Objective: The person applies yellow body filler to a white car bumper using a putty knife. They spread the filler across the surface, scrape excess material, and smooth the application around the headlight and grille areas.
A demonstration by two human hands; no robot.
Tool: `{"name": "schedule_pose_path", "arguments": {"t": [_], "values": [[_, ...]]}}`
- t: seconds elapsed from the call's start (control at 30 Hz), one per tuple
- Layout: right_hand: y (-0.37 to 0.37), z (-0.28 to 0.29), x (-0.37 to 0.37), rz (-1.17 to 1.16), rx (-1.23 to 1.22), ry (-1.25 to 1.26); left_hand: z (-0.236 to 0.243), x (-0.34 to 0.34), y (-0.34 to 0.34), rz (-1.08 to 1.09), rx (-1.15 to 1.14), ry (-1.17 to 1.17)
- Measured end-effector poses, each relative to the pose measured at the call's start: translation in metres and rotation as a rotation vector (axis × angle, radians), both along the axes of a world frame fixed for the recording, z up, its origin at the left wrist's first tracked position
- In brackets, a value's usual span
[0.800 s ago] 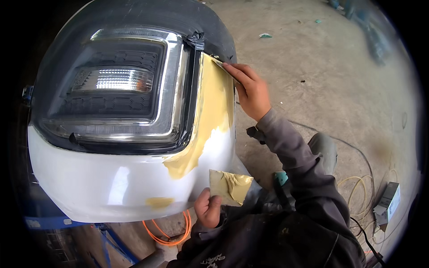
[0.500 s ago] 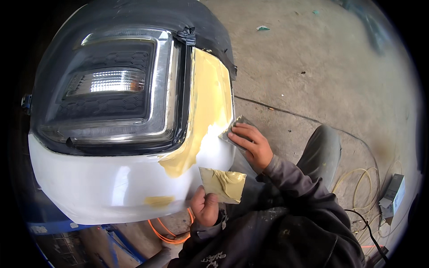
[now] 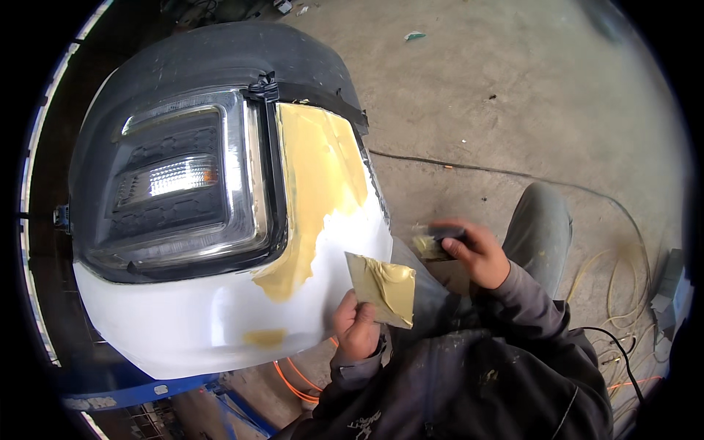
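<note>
My left hand (image 3: 358, 328) grips the lower left corner of a flat mixing board (image 3: 359, 273) that carries a thick smear of yellow body filler (image 3: 392, 282). In my right hand (image 3: 484, 257) is a dark spreader (image 3: 438, 243), slightly blurred, with yellow filler on its edge. It is held in the air right of the board, apart from the panel. The white bumper (image 3: 198, 315) stands to the left, coated beside the headlight (image 3: 176, 176) with a broad yellow filler layer (image 3: 315, 169) that ends in a ragged lower edge. A smaller yellow patch (image 3: 264, 338) lies lower down.
Black tape (image 3: 265, 88) sits at the headlight's upper corner. A blue stand (image 3: 139, 392) is below the bumper. An orange hose (image 3: 293, 381) lies beneath it. A dark cable (image 3: 506, 171) crosses the concrete floor, with a coiled yellowish hose (image 3: 605, 286) and a grey box (image 3: 669, 286) at right.
My right hand has drawn the spreader away from the bumper's edge to the right and turned it. The left hand still holds the filler board. The whole view has shifted somewhat.
</note>
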State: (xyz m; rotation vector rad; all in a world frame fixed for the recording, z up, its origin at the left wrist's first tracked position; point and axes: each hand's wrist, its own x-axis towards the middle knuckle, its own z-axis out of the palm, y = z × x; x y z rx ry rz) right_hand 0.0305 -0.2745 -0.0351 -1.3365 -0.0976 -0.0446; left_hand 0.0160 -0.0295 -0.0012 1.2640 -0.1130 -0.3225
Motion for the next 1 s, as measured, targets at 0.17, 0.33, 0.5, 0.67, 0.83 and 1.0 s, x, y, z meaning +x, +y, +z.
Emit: {"name": "schedule_pose_path", "arguments": {"t": [0.17,0.33,0.5,0.67,0.83,1.0], "values": [[-0.010,0.007,-0.002,0.236,0.712,0.302,-0.059,-0.035,-0.011,-0.414,-0.238,0.673],[-0.027,-0.057,-0.043,0.161,0.664,0.390,-0.066,-0.039,-0.046,-0.265,-0.631,0.510],[-0.058,-0.082,-0.083,-0.160,0.878,0.270,-0.054,-0.042,-0.057,-0.030,-0.206,0.217],[-0.027,-0.068,-0.115,-0.162,0.765,0.408,-0.062,-0.064,-0.077,0.049,0.038,-0.025],[0.004,-0.064,-0.118,-0.462,0.678,0.371,-0.073,-0.085,-0.089,-0.102,0.287,-0.271],[-0.006,-0.044,-0.098,-0.547,0.648,0.317,-0.063,-0.082,-0.076,-0.447,0.602,-0.397]]}}
